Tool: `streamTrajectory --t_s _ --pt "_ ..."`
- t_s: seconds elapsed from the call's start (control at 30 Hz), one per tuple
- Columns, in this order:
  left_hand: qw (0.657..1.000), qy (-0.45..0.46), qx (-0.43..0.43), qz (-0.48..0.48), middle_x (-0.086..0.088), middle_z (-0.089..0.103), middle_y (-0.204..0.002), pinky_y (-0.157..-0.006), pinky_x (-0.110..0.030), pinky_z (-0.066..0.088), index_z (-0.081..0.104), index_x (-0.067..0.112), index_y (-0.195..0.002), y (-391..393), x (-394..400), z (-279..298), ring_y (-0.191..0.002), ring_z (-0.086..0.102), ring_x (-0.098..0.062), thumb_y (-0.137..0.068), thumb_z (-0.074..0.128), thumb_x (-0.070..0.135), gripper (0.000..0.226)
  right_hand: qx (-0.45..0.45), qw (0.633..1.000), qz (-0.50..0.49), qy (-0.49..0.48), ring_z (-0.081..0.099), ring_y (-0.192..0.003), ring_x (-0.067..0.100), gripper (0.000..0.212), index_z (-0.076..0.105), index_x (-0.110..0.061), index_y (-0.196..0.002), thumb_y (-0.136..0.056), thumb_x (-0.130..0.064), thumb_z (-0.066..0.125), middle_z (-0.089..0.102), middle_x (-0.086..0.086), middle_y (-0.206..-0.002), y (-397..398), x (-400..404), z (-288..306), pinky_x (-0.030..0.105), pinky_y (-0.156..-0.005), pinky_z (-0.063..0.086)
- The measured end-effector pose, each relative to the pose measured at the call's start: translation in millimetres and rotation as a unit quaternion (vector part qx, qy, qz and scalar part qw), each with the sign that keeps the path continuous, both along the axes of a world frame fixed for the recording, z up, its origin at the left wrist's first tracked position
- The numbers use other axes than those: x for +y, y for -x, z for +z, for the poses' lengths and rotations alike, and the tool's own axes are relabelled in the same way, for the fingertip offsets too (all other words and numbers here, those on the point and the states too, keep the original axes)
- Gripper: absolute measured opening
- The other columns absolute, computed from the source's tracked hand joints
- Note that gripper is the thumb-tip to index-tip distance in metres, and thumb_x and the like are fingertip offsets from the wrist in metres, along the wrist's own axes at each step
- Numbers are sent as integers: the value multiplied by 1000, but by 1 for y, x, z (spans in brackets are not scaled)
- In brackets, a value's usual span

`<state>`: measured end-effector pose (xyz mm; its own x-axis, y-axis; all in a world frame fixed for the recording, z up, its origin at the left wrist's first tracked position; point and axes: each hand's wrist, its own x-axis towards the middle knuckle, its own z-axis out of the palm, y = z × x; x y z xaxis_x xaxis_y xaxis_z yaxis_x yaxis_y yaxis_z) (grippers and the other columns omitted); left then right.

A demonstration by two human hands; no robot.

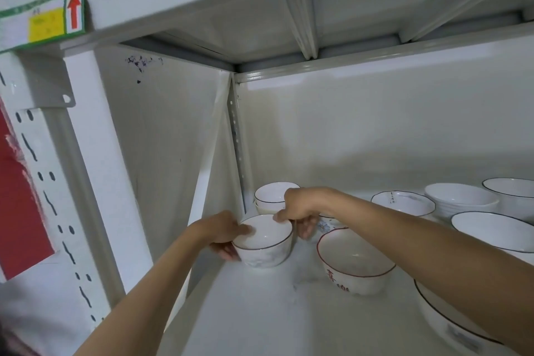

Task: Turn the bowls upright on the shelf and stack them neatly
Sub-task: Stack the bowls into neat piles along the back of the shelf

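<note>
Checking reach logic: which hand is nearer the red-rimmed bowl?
Right. The right hand pinches the small bowl's far rim, just left of the red-rimmed bowl; the left hand grips its opposite side.

I see a small white ceramic bowl with a thin dark rim [264, 241] upright on the white metal shelf [260, 312]. At its one o'clock, two like bowls [274, 196] sit nested in the back corner. At its three o'clock stands a red-rimmed white bowl with red characters [354, 261], upright.
</note>
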<state>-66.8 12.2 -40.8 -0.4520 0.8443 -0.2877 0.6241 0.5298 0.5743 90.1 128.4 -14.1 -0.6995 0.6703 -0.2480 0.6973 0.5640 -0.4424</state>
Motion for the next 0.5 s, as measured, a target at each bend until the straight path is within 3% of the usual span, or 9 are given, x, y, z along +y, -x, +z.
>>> streamTrajectory --t_s 0.07,0.1,0.13,0.2,0.27,0.4,0.5 --pt "999 1 -51 -17 -18 71 -82 -62 -26 60 62 -9 -106 0 -5 -1 -68 72 -24 -93 56 20 33 -6 998 9 63 68 -52 26 28 49 6 -93 -95 -20 56 68 30 -94 1 -4 -2 35 -63 61" --pt "997 -3 -69 -21 -21 71 -86 -64 -26 60 60 -11 -110 -1 -7 -1 -71 72 -24 -92 54 11 29 -5 996 12 88 70 -52 25 20 48 6 -97 -95 -13 55 68 32 -98 0 -6 -2 32 -59 61" --pt "996 -9 -83 -18 -23 70 -89 -63 -25 60 59 -12 -112 -2 -9 0 -70 73 -24 -92 51 3 26 0 994 11 105 71 -51 22 13 48 6 -96 -95 -6 54 69 32 -94 0 -8 -1 26 -51 59" --pt "995 -20 -93 -12 -25 70 -91 -63 -24 59 57 -11 -112 -3 -11 4 -65 73 -22 -90 46 -4 26 13 992 6 123 68 -43 19 5 48 8 -97 -94 3 49 70 25 -66 -2 -10 1 21 -41 53" --pt "996 -37 -78 -5 -22 71 -84 -64 -24 60 58 -9 -109 -4 -12 11 -62 73 -21 -89 43 -4 25 28 992 7 126 67 -41 19 12 46 8 -105 -93 8 45 66 19 -53 -2 -8 7 21 -43 54" --pt "987 -143 -65 38 -18 68 -70 -55 -24 59 59 -6 -100 -5 -4 32 -51 69 -20 -91 44 3 19 108 989 -9 95 68 -44 22 18 51 9 -106 -90 11 43 63 28 -79 -4 2 28 27 -54 60" --pt "965 -244 -64 74 -20 72 -78 -68 -33 62 60 -2 -97 -3 9 48 -57 70 -26 -96 50 18 22 191 978 -54 67 65 -41 26 27 51 12 -116 -91 9 42 60 28 -81 0 16 45 31 -50 59"
